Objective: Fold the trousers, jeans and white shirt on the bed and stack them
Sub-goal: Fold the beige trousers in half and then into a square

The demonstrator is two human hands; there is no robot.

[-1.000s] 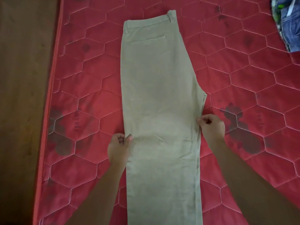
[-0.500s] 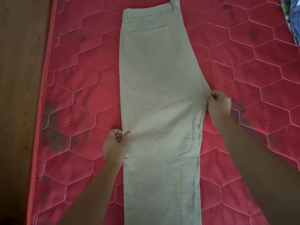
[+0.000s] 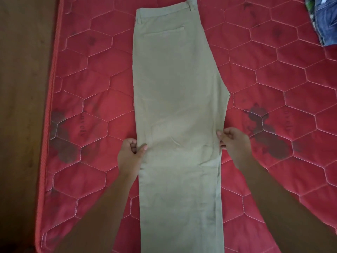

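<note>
The khaki trousers (image 3: 178, 88) lie flat on the red quilted bed (image 3: 91, 179), doubled lengthwise, with the waistband (image 3: 164, 10) at the far end and the legs running off the near edge. The left grip (image 3: 128, 156) pinches their left edge, thumb on top of the cloth. The right grip (image 3: 235, 145) pinches the opposite edge level with it, just below the crotch point. Blue jeans (image 3: 326, 21) sit well apart at the far right corner. A faint sideways word (image 3: 83, 125) on the bed seems to read "lovely"; a second print (image 3: 288, 123) is too blurred to read.
</note>
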